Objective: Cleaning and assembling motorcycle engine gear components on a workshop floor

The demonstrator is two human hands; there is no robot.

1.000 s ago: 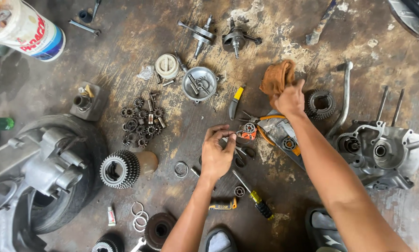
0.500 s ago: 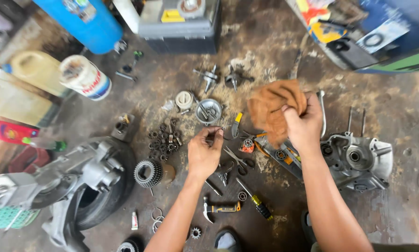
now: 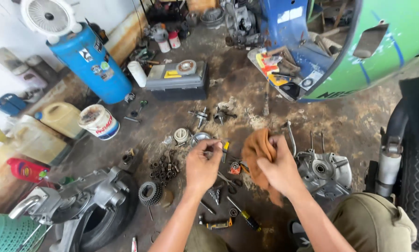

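- Left hand [image 3: 201,166]: fingertips pinched on a small metal part [image 3: 208,151], held above the oily floor [image 3: 349,121].
- Right hand [image 3: 278,168]: closed around an orange rag [image 3: 257,150], just beside the left.
- Close by: gear cluster [image 3: 150,193] left, engine casing [image 3: 325,171] right; bare floor beyond.

- A single view is given, taken from the head of the person, above and behind the fingers [image 3: 208,145].
- The lens is tilted steeply down and forward at the workshop floor [image 3: 247,100].
- The hands are seen close, low in the middle.
- Beyond the fingers, the far wall [image 3: 4,28] is reached.
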